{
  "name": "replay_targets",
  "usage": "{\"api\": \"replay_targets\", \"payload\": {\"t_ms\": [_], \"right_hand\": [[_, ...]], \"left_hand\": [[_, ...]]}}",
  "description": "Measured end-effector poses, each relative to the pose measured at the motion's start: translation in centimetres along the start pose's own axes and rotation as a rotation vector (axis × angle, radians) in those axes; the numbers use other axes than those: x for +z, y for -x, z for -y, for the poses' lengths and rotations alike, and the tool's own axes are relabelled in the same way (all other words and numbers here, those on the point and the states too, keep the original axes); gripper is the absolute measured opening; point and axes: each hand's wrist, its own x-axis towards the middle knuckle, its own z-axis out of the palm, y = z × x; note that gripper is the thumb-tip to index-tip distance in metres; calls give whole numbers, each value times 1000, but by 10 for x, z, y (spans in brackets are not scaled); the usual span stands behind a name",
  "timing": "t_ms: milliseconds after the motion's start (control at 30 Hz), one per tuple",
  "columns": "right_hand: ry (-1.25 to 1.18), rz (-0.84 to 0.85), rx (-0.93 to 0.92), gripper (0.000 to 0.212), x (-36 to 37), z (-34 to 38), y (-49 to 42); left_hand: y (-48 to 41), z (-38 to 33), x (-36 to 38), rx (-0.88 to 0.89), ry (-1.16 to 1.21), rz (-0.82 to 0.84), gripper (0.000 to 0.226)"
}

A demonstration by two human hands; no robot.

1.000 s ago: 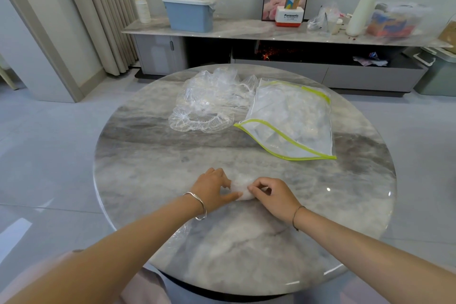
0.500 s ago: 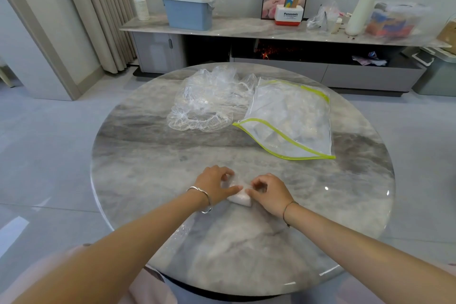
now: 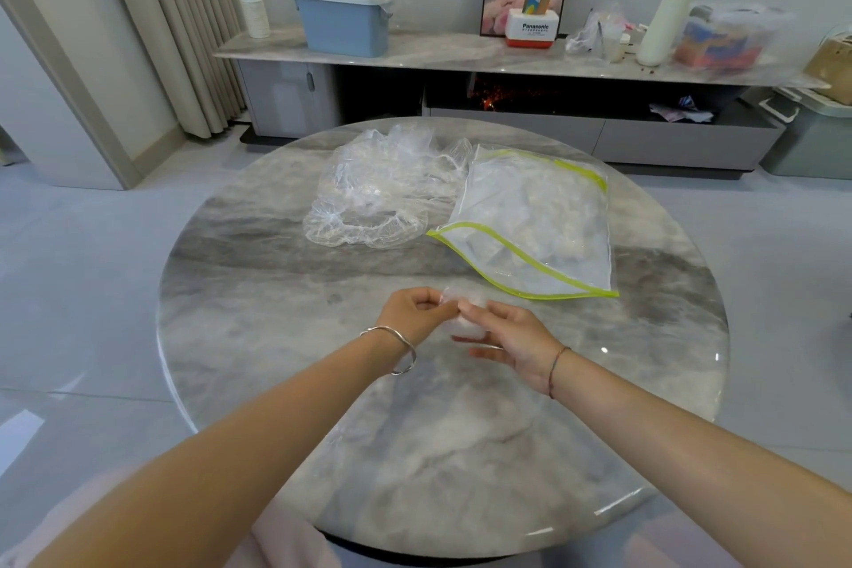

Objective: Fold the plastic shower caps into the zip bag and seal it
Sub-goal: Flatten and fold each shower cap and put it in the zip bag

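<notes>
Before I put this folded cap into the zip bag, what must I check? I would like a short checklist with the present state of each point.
1. Grip on the folded cap: ok, the left hand and the right hand both pinch it.
2. Fold is tight: cannot tell, it is blurred between the fingers.
3. Mouth of the zip bag is open: ok, its green lips stand apart, facing the person.
4. Path to the mouth: ok, only bare table lies between.
5. All caps folded: not ok, a loose pile of caps lies beside the bag.
</notes>
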Motion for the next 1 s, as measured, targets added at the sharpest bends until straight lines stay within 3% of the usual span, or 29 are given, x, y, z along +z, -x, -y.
{"api": "replay_targets", "payload": {"t_ms": [100, 333, 467, 533, 600, 733, 800, 900, 1000], "right_hand": [[-116, -43, -37, 6, -2, 8, 0], [-257, -92, -29, 4, -9, 13, -8], [-214, -232, -45, 3, -20, 12, -22], [-149, -333, -58, 6, -25, 7, -30], [-109, -380, -65, 6, -31, 4, -38], [-131, -502, -133, 14, -37, 3, -56], [-57, -618, -256, 24, -39, 4, -66], [103, -709, -474, 31, -31, 1, -81], [210, -740, -642, 31, -16, -1, -97]], "left_hand": [[-6, -7, 2, -57, 84, -18, 28], [-24, -19, 9, -154, 90, -22, 33], [-47, -14, 13, 75, -107, -208, 23], [-59, -11, 9, 241, -345, -261, 54], [-75, -12, 5, 334, -552, -185, 84], [-101, -17, -6, 349, -610, -67, 109], [-113, -17, -8, 344, -610, -75, 91], [-128, -17, -4, 306, -514, -167, 30], [-132, -24, 3, 313, -425, -216, 9]]}}
